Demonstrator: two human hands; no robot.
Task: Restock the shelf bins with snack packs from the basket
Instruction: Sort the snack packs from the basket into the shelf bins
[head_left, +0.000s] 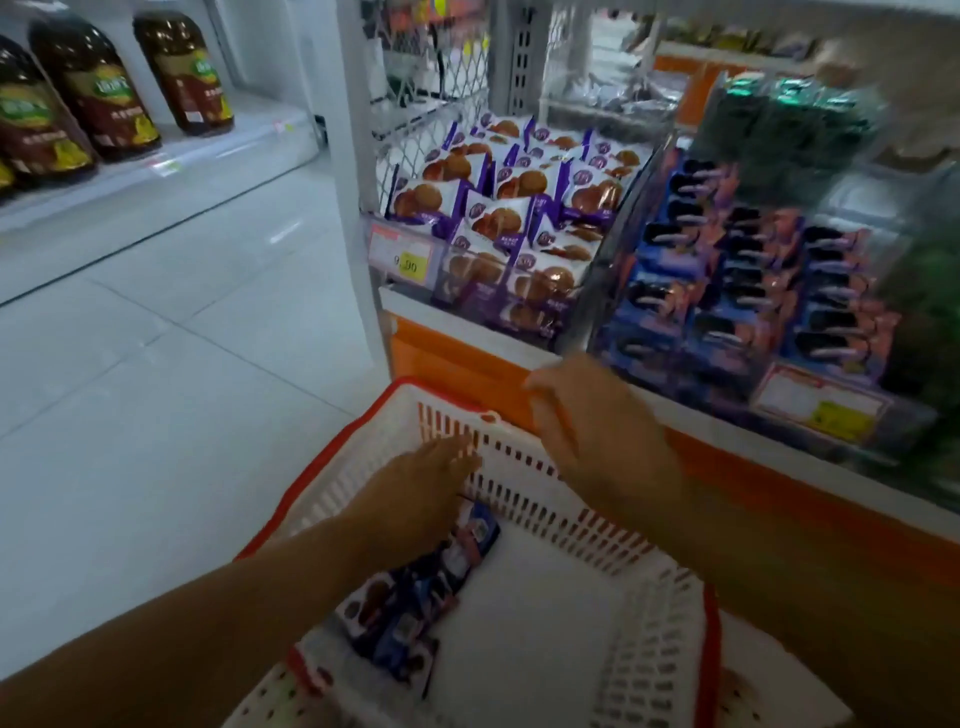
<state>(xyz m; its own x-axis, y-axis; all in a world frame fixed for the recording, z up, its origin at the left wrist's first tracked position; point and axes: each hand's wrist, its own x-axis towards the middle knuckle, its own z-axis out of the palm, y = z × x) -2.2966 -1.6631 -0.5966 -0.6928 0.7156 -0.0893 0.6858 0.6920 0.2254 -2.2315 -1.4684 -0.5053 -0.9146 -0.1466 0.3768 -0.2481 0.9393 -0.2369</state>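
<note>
so the left hand (415, 499) was down inside the basket (524, 499), fingers straight and flat, just over the snack packs (410, 597) lying by the basket's near left side. it gripped nothing yet. the right hand (597, 436) hung over the basket's far rim with fingers bent down; i could not tell if it held anything. to do this well, the left hand should curl round one pack, lift it straight up, and match its colour to a bin. the purple cookie bin (498, 218) sat beyond the basket's far rim, the blue pack bin (753, 291) beyond its far right. the picture was blurry, so the pack names could not be read. the left arm hid some packs, and the basket's near end was cut off.
</note>
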